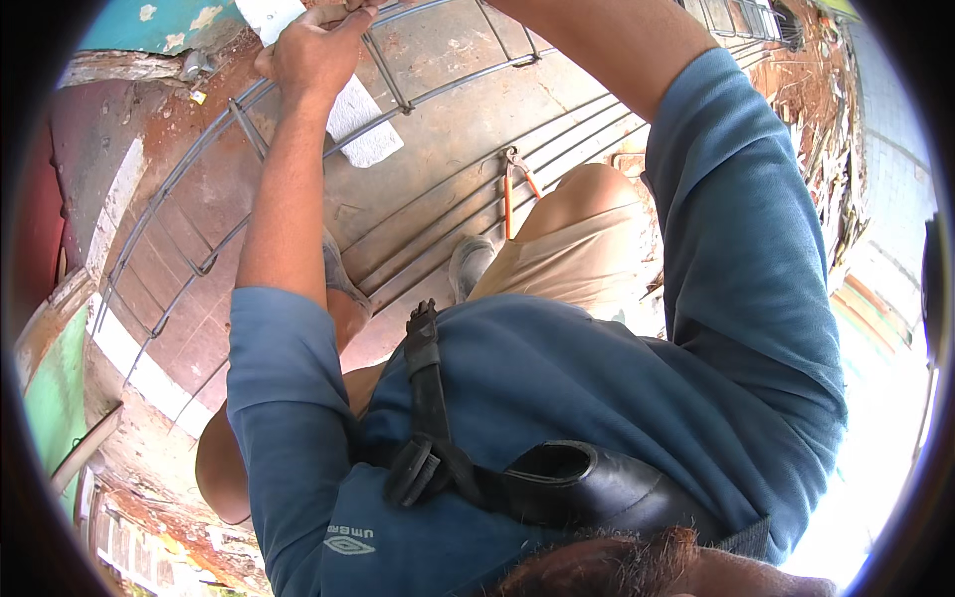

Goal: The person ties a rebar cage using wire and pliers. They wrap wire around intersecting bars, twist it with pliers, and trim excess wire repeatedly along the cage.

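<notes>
My left hand (316, 62) curls at the steel cage (403, 106); gripping what, I can't tell!
Right hand's past the edge; the cage spreads both sides of my wrist, over a white slab (370, 145); orange-handled pincers (508, 204) lie farther out.

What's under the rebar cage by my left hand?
A white slab and floor show beneath the rebar cage. Whatever lies directly behind the left hand is covered and cannot be seen.
</notes>
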`<state>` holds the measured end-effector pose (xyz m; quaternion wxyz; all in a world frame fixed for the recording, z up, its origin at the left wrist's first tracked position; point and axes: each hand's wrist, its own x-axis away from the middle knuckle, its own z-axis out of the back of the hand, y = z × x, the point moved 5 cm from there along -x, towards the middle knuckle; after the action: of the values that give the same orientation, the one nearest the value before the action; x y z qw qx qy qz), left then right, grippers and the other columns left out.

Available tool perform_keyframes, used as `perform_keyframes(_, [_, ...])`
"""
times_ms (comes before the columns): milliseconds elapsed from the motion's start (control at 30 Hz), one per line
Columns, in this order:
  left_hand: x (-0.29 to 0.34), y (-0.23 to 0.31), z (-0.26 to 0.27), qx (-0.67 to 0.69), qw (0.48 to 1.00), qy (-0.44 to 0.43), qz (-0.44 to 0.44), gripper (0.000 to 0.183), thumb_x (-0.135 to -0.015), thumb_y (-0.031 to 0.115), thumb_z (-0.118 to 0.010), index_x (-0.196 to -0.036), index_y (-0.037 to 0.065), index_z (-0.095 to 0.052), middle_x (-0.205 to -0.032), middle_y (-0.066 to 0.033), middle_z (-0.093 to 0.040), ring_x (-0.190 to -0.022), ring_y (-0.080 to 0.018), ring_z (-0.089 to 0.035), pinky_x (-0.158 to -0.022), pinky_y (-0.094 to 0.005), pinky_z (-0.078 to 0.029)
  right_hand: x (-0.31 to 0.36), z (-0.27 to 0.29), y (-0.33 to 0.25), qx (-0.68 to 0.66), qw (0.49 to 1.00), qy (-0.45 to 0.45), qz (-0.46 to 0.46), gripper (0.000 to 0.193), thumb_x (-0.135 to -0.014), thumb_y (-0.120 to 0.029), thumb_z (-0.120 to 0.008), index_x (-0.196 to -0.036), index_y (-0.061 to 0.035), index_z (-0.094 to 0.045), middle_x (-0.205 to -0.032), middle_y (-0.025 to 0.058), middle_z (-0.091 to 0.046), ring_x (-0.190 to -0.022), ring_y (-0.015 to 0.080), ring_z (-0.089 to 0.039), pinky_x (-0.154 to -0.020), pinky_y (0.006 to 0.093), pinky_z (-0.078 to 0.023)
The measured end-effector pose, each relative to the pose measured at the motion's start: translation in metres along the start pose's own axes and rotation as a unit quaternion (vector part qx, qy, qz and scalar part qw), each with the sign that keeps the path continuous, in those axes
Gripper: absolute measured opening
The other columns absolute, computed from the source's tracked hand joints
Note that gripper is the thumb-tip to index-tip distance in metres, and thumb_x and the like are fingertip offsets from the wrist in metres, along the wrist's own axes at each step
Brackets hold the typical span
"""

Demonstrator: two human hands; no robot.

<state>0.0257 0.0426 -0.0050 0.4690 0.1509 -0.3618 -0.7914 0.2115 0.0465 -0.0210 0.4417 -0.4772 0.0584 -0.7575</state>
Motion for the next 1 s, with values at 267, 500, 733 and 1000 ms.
perform_keyframes(267, [0.003,0.002,-0.01,0.108,0.994,-0.004,0.003,0.042,-0.097,0.035,-0.083,-0.115,-0.003,-0.082,-0.101,-0.0072,-0.08,-0.093,-0.0162,-0.072,-0.085,-0.0315,-0.055,0.209,-0.032,0.103,-0.101,0.983,0.067,0.139,0.061,-0.094,-0.069,-0.076,-0.092,-0.0083,-0.075,-0.074,0.0025,-0.067,-0.067,0.0158,-0.066,-0.063,0.0319,-0.054])
perform_keyframes(500, [-0.029,-0.012,-0.011,0.128,0.981,-0.145,-0.006,0.048,-0.101,0.034,-0.082,-0.13,-0.004,-0.074,-0.104,-0.0083,-0.079,-0.089,-0.0128,-0.073,-0.077,-0.0282,-0.06,0.278,-0.311,0.336,0.03,0.945,0.165,-0.281,0.111,-0.071,-0.08,-0.087,-0.152,-0.0122,-0.055,-0.145,0.0223,-0.059,-0.136,0.041,-0.058,-0.109,0.0526,-0.052])
perform_keyframes(733, [-0.035,-0.004,-0.008,0.157,0.963,-0.22,0.013,0.029,-0.108,0.024,-0.073,-0.125,0.0,-0.074,-0.101,-0.0026,-0.076,-0.084,-0.0088,-0.07,-0.074,-0.0252,-0.058,0.287,-0.384,0.314,-0.057,0.916,0.305,-0.255,0.077,-0.086,-0.055,-0.086,-0.141,-0.0097,-0.057,-0.133,0.0208,-0.061,-0.118,0.0422,-0.065,-0.097,0.0558,-0.054])
perform_keyframes(1000, [-0.035,0.01,-0.002,0.18,0.934,-0.308,0.019,0.028,-0.11,0.02,-0.068,-0.131,0.002,-0.073,-0.107,-0.0023,-0.075,-0.093,-0.0096,-0.069,-0.082,-0.0264,-0.058,0.27,-0.388,0.352,-0.049,0.856,0.435,-0.274,0.033,-0.098,-0.022,-0.07,-0.126,-0.0084,-0.058,-0.107,0.016,-0.065,-0.09,0.0327,-0.07,-0.077,0.0501,-0.056])
